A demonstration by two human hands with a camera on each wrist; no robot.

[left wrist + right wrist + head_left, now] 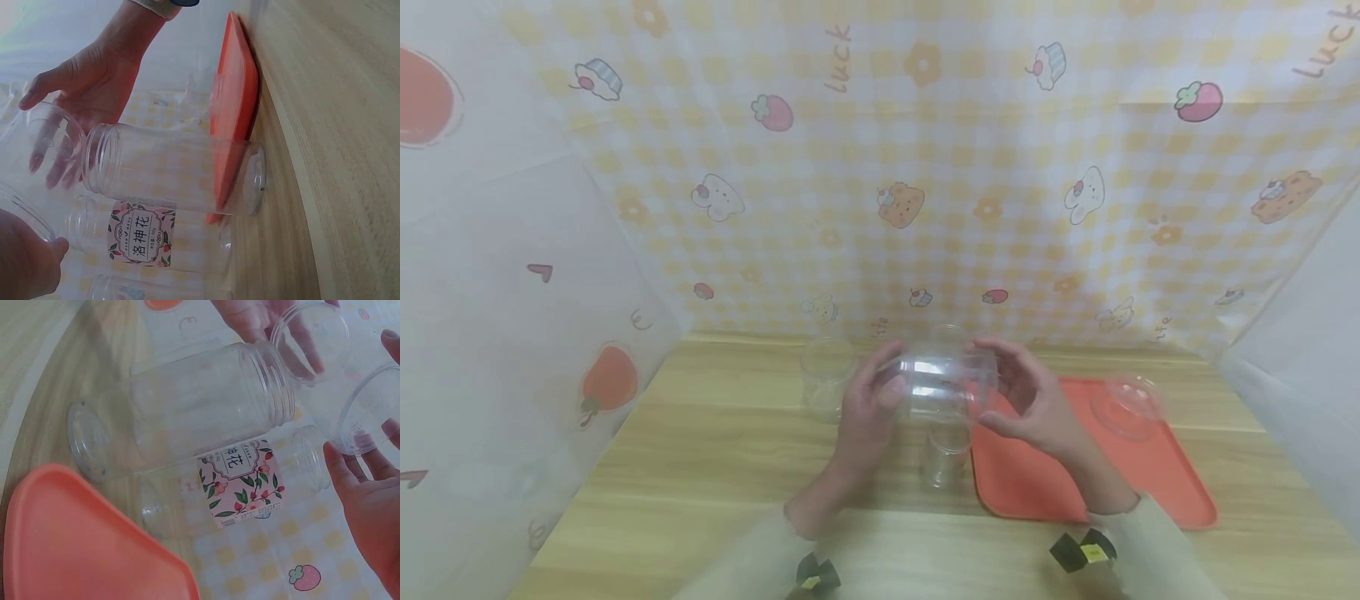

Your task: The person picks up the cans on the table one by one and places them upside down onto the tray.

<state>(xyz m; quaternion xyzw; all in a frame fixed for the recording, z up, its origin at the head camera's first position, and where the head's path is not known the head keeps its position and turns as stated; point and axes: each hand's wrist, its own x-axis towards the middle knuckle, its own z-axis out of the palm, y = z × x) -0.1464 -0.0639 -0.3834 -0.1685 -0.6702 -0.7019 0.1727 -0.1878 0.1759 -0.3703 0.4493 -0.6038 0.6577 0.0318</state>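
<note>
Between my two hands a clear plastic jar is held sideways above the table. My left hand grips one end, and my right hand has thumb and fingers round the other. Directly below, a clear jar with a threaded, uncovered mouth stands upright on the table. Behind it is a clear jar bearing a pink floral label with Chinese characters. A further clear jar stands to the left, near my left hand.
An orange tray lies on the wooden table at the right, under my right forearm. On its far right part sits a clear, round container, its exact kind unclear. A patterned cloth hangs behind the table.
</note>
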